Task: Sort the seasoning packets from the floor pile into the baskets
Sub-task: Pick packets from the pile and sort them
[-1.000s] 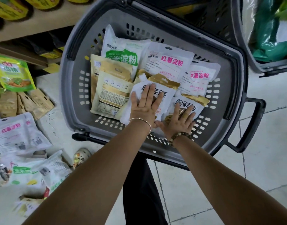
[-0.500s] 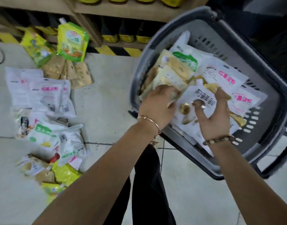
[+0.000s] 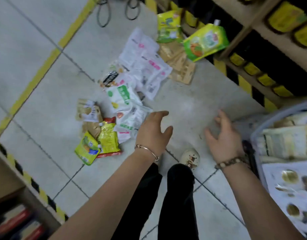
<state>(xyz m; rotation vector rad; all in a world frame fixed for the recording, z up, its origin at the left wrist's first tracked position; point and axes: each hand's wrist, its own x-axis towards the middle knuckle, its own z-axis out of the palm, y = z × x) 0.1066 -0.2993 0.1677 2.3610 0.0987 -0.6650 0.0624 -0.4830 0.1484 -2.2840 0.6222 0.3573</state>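
The left hand, a thin metal bangle at its wrist, hovers over the tiled floor with fingers loosely spread and nothing in its grip. The right hand, wearing a bead bracelet, is likewise open and empty beside it.

At the right edge stands a grey plastic basket, only partly in view. It holds cream packets lying side by side and, nearer the camera, a white packet printed with round golden pictures.

The pile of seasoning packets lies on the floor just beyond the left hand's fingertips. It is made up of flat white plastic bags with pink lettering, a white bag with a green label, glossy yellow-green pouches and tan paper-like packets. A plump green pouch with a spout leans at the foot of a wooden shelf stocked with yellow-lidded goods.

A yellow line crosses the pale tiles. Below the wrists are black trousers and one pale shoe. The frame is blurred, and the print on the packets cannot be read.
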